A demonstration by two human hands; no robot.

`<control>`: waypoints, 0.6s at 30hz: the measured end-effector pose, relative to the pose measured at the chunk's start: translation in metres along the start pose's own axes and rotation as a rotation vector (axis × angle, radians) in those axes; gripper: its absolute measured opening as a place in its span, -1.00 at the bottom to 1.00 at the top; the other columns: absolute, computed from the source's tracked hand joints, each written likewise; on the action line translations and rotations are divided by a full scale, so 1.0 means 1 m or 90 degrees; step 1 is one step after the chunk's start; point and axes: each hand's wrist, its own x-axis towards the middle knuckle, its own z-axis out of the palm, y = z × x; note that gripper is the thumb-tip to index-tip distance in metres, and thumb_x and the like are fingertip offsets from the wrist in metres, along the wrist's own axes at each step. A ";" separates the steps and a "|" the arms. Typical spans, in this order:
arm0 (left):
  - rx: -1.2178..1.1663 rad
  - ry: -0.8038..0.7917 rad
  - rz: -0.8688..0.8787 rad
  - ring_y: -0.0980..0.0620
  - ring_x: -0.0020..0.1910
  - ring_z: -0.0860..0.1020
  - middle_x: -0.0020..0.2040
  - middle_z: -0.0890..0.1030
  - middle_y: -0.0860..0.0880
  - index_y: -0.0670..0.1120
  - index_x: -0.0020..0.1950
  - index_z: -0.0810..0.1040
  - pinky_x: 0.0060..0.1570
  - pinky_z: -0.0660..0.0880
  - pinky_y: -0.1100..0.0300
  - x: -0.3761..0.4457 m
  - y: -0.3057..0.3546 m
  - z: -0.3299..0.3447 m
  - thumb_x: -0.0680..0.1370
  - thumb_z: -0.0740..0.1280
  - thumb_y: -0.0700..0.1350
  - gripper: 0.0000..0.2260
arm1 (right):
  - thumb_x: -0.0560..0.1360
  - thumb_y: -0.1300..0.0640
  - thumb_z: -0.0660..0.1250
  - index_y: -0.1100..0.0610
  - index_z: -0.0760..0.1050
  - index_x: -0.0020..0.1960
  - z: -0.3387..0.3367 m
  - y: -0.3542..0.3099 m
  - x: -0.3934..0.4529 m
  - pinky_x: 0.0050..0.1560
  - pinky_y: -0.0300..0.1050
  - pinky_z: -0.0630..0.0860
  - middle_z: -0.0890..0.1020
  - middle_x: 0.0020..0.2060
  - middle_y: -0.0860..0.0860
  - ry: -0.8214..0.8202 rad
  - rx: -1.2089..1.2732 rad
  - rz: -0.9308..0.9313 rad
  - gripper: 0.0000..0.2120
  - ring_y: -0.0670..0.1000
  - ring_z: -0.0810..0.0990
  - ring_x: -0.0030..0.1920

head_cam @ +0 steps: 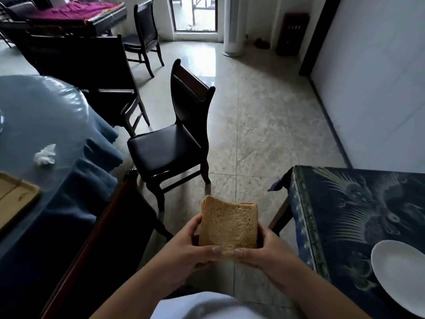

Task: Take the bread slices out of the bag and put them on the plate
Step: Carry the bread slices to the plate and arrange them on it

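Both hands, left hand (193,246) and right hand (264,249), grip closed on the bread slices (228,224), one per side, likely so the stack stays together. Held over the floor; plate (400,275) sits on the table (345,203) to the right. No bag visible.

Dark chair (171,143) on tiled floor (271,125). Left: round table (46,116) under blue cloth, with crumpled tissue (45,155) and wooden tray (16,199). Right: patterned table (358,203). Far back: white column (234,26).
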 end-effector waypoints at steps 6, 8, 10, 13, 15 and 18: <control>0.035 -0.081 -0.036 -0.06 -0.08 0.65 -0.07 0.73 -0.07 0.08 0.34 0.42 -0.10 0.55 0.05 0.076 0.035 -0.008 0.28 0.52 -0.33 -0.30 | 0.08 0.19 0.67 0.11 0.47 0.19 -0.021 -0.022 0.041 -0.15 -0.16 0.65 0.76 -0.04 0.00 0.103 0.038 -0.030 -0.27 0.06 0.74 0.00; 0.057 -0.133 -0.054 -0.06 -0.17 0.65 -0.13 0.72 -0.09 0.04 0.34 0.41 -0.20 0.55 0.09 0.110 0.053 -0.010 0.28 0.50 -0.35 -0.31 | 0.13 0.21 0.66 0.08 0.47 0.16 -0.028 -0.032 0.056 -0.18 -0.23 0.64 0.76 -0.07 -0.09 0.163 0.047 -0.052 -0.34 -0.02 0.74 -0.04; 0.093 -0.202 -0.070 0.01 -0.28 0.62 -0.20 0.70 -0.09 -0.01 0.35 0.39 -0.37 0.52 0.20 0.145 0.073 -0.008 0.30 0.48 -0.37 -0.33 | 0.13 0.17 0.69 0.06 0.48 0.16 -0.036 -0.040 0.068 -0.17 -0.22 0.64 0.76 -0.06 -0.09 0.226 0.060 -0.063 -0.33 -0.03 0.74 -0.04; 0.155 -0.279 -0.097 -0.04 -0.24 0.57 -0.12 0.66 -0.17 0.03 0.36 0.39 -0.32 0.45 0.16 0.193 0.103 0.002 0.29 0.50 -0.32 -0.31 | 0.08 -0.02 0.72 0.01 0.49 0.20 -0.044 -0.053 0.080 -0.05 -0.02 0.67 0.75 0.00 -0.02 0.334 0.075 -0.073 -0.23 0.05 0.73 0.02; 0.202 -0.335 -0.109 -0.04 -0.27 0.50 -0.12 0.58 -0.20 0.04 0.37 0.38 -0.35 0.41 0.18 0.222 0.116 0.013 0.29 0.51 -0.29 -0.30 | 0.09 -0.06 0.72 -0.02 0.50 0.22 -0.047 -0.058 0.083 0.05 0.12 0.66 0.75 0.01 -0.01 0.412 0.079 -0.080 -0.24 0.06 0.72 0.03; 0.277 -0.447 -0.128 -0.06 -0.24 0.50 -0.11 0.60 -0.15 0.07 0.37 0.42 -0.31 0.44 0.17 0.253 0.126 0.036 0.35 0.49 -0.31 -0.35 | 0.08 -0.07 0.71 -0.03 0.51 0.23 -0.050 -0.059 0.078 0.02 0.09 0.67 0.75 0.00 -0.03 0.528 0.120 -0.098 -0.22 0.03 0.73 0.01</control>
